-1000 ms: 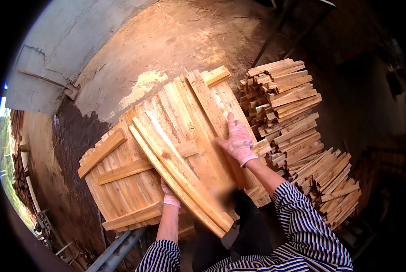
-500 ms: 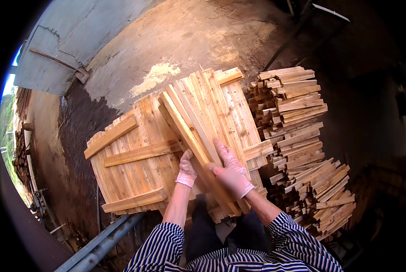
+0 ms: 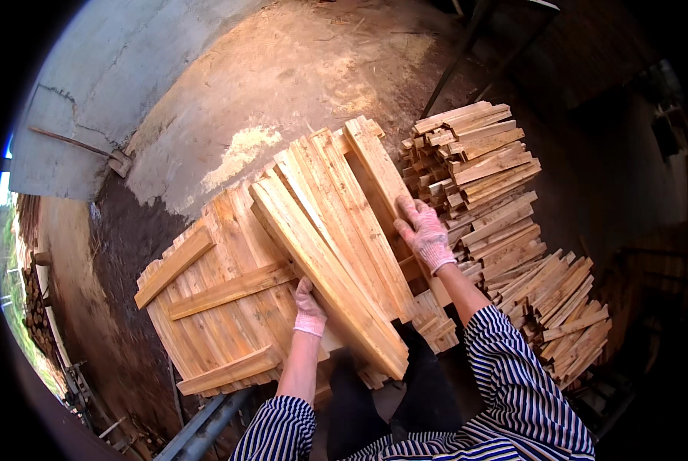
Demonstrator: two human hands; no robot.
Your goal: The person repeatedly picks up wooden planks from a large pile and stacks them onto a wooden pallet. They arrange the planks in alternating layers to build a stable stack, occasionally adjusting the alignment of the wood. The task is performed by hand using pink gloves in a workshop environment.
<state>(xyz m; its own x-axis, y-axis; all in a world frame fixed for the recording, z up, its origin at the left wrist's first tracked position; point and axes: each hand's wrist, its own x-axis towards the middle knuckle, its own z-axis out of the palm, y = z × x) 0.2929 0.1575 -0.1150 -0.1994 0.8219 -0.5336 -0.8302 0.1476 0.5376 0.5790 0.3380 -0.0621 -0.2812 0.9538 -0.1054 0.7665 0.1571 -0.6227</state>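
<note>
Narrow board (image 3: 377,156) beneath right grip (image 3: 426,234)

Plank layer (image 3: 234,229); directly on it, three wooden battens (image 3: 176,266) laid crosswise, spaced apart, seven to nine o'clock.

A pink-gloved left hand (image 3: 309,309) is touching the left edge of a group of long boards (image 3: 329,246), which are lying slantwise across a pale plank panel (image 3: 225,303). The right hand (image 3: 423,230), gloved alike, is resting on a narrow board (image 3: 381,165) farther right, a gap showing between. Striped sleeves (image 3: 505,361) are covering both forearms. Rough wood pieces (image 3: 478,157) are standing stacked at the right; pale sawdust (image 3: 240,156) is lying on the floor (image 3: 282,69) beyond.
</note>
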